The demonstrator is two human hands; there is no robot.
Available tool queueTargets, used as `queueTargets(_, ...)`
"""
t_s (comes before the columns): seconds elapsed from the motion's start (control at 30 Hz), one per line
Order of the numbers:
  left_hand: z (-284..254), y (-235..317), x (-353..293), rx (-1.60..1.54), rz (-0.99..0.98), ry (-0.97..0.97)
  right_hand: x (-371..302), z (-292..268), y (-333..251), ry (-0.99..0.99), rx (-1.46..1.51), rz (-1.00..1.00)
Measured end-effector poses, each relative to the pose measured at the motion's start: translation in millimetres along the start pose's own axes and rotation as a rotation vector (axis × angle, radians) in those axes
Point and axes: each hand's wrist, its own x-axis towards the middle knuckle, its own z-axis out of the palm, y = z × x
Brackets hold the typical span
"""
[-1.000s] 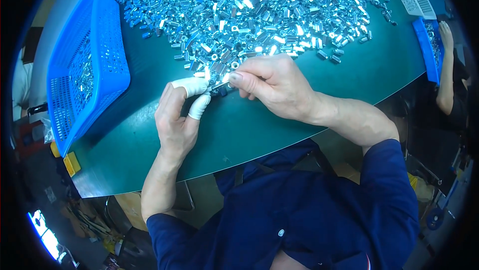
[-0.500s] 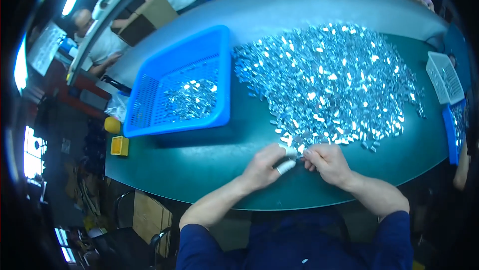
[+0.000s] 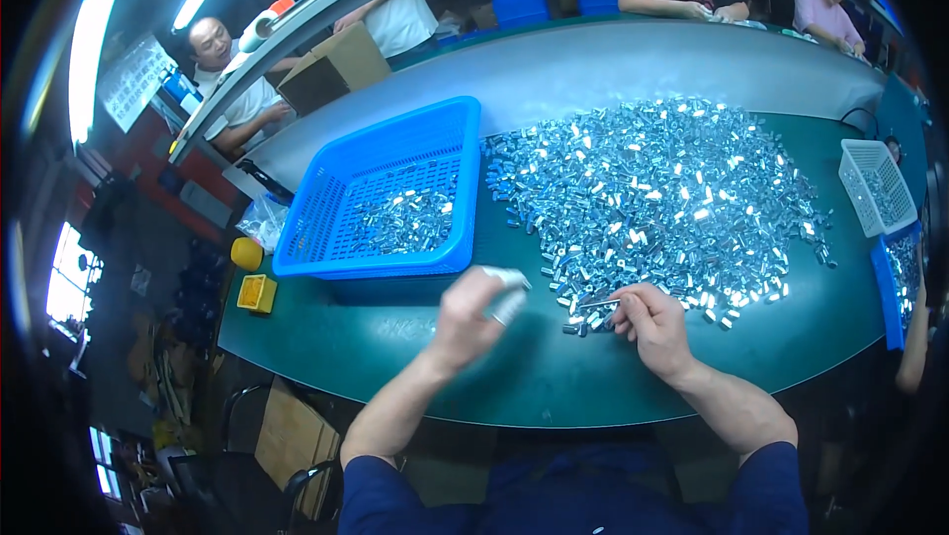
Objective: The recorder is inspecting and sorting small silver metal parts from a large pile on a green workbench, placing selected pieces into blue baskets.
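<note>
My left hand (image 3: 469, 315), smeared by motion, hovers over the green table (image 3: 395, 337) just off the near right corner of the blue basket (image 3: 376, 266). White coverings wrap some of its fingertips; blur hides whether anything is between them. My right hand (image 3: 652, 329) is closed on a thin metal pick-like tool (image 3: 598, 304), whose tip points left over the pile's near edge. Small shiny metal pieces (image 3: 652, 199) form a broad heap beyond that hand. More such pieces (image 3: 410, 222) lie inside the basket.
Left of the basket sit a small yellow box (image 3: 256, 294), a yellow round object (image 3: 246, 254) and a clear plastic bag (image 3: 265, 222). A white basket (image 3: 877, 187) and a blue tray (image 3: 898, 283) stand at the right. Other people work beyond the grey partition (image 3: 633, 65).
My left hand has moved left, away from my right hand toward the basket. My right hand stays near the pile's edge with the thin tool. The view has tilted upward.
</note>
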Motion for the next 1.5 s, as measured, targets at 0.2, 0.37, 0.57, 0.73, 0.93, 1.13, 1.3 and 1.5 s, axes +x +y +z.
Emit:
queueTargets(0.2,-51.4,-22.1,48.6,0.486,-0.062,0.272,-2.1,0.4,-3.8,-0.033,0.048,0.015)
queueTargets(0.37,9.8,9.0,5.0,0.189,0.051,-0.143,-1.3,-1.8,-5.7,-0.017,0.081,0.018)
queueTargets(0.57,62.3,12.9,-44.2,0.135,-0.009,-0.31,-12.3,-1.5,-8.2,-0.015,0.092,0.009)
queueTargets(0.73,61.7,15.0,-48.4,0.116,-0.053,-0.286,-22.8,-0.8,-8.0,0.014,0.09,0.031)
queueTargets(0.93,40.5,-6.3,-30.4,0.243,-0.037,-0.247,1.9,-1.4,-6.7,0.012,0.001,-0.042)
queueTargets(1.13,52.6,-2.6,-26.8,0.183,-0.177,-0.269,8.1,1.7,-1.8,-0.027,0.118,-0.01)
queueTargets(1.3,57.1,2.9,-34.7,0.019,-0.287,-0.275,-4.3,-2.1,0.4,-0.049,0.094,0.041)
queueTargets(1.5,62.3,10.9,-36.0,-0.529,-0.665,-0.241,-8.5,2.5,-3.4,-0.095,0.069,0.032)
